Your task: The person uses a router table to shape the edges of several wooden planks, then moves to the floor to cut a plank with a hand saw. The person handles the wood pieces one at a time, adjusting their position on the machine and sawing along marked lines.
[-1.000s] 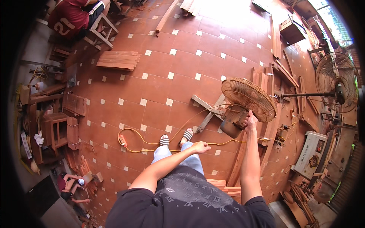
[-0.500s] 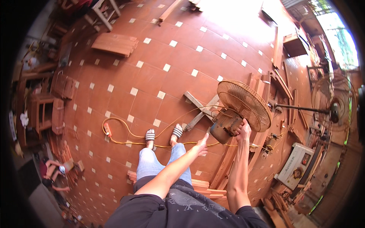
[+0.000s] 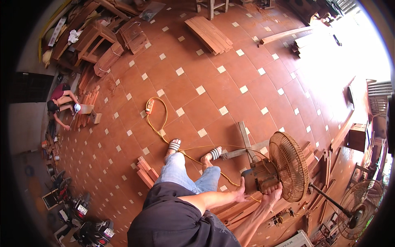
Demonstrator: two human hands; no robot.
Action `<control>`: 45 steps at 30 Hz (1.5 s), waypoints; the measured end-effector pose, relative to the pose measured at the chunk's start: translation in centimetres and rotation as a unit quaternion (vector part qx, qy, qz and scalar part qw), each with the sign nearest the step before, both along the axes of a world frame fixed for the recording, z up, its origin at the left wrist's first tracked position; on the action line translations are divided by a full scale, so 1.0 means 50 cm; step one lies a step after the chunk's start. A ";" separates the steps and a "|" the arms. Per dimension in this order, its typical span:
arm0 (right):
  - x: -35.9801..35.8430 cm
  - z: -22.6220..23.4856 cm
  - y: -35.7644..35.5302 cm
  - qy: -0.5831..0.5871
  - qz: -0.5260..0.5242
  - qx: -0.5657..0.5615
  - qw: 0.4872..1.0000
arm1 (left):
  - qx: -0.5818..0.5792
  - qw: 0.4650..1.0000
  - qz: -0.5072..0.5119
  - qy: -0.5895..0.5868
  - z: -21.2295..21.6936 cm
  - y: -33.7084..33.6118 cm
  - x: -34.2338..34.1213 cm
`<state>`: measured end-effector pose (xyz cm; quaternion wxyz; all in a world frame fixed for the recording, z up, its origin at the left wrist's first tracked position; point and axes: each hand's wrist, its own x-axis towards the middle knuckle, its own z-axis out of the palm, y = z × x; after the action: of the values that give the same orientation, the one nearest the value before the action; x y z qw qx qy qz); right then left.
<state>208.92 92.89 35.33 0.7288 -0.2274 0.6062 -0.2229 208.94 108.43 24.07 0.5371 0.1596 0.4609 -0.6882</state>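
Note:
A rusty pedestal fan (image 3: 289, 166) with a brown wire grille stands in front of me, slightly to the right. Close behind its grille, my right hand (image 3: 272, 193) is closed on the fan at the motor housing; the exact part under the fingers is hidden. My left hand (image 3: 241, 192) is at the rear end of the worn motor housing (image 3: 260, 180), thumb up and fingers stretched out, seemingly touching it. Below the fan spreads its grey crossed foot (image 3: 249, 149). A yellow cord (image 3: 193, 159) runs past my sandalled feet to an orange socket strip (image 3: 149, 106).
Stacked boards (image 3: 209, 35) lie ahead on the tiled floor, with short planks (image 3: 147, 171) at my left. Long timber lies under and beyond the fan. A second fan (image 3: 358, 210) stands right. A person (image 3: 63, 101) crouches far left; motorbikes (image 3: 92, 230) are lower left.
My view has swung to the right. My left hand has gone from free air to the back of the motor housing. My right hand keeps its grip, and the fan head has turned.

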 end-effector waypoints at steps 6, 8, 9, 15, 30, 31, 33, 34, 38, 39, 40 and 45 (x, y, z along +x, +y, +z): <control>0.086 0.075 0.105 0.099 -0.024 -0.056 0.993 | -0.001 0.999 0.015 0.031 -0.005 0.090 0.026; 0.130 0.105 0.126 0.078 0.021 -0.061 0.995 | 0.019 0.998 0.048 0.029 0.013 0.104 0.055; 0.148 0.128 0.143 0.074 0.034 -0.071 0.994 | 0.002 0.998 0.058 0.021 0.023 0.120 0.069; 0.256 0.212 0.241 0.014 0.085 -0.077 0.993 | -0.071 0.992 0.098 0.039 0.098 0.247 0.206; 0.728 0.325 0.616 -0.056 0.139 -0.166 0.975 | -0.189 0.966 0.168 -0.044 0.143 0.566 0.668; 0.741 0.317 0.625 -0.083 0.160 -0.165 0.970 | -0.186 0.966 0.176 -0.033 0.138 0.578 0.690; 0.785 0.312 0.653 -0.128 0.196 -0.163 0.959 | -0.175 0.964 0.193 -0.045 0.141 0.606 0.739; 0.805 0.311 0.668 -0.142 0.208 -0.165 0.954 | -0.169 0.963 0.200 -0.064 0.151 0.622 0.763; 0.903 0.310 0.728 -0.092 0.218 -0.185 0.954 | -0.142 0.953 0.248 -0.103 0.166 0.670 0.826; 0.909 0.301 0.722 -0.119 0.234 -0.167 0.950 | -0.145 0.948 0.260 -0.114 0.155 0.675 0.831; 0.925 0.303 0.720 -0.119 0.253 -0.153 0.948 | -0.154 0.940 0.275 -0.132 0.153 0.676 0.853; 0.997 0.298 0.731 -0.122 0.325 -0.132 0.929 | -0.136 0.918 0.336 -0.159 0.164 0.688 0.875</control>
<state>258.76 129.42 50.22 0.7933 -0.4767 0.3707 -0.0781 252.70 142.84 32.26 0.8196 0.0281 0.2980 -0.4885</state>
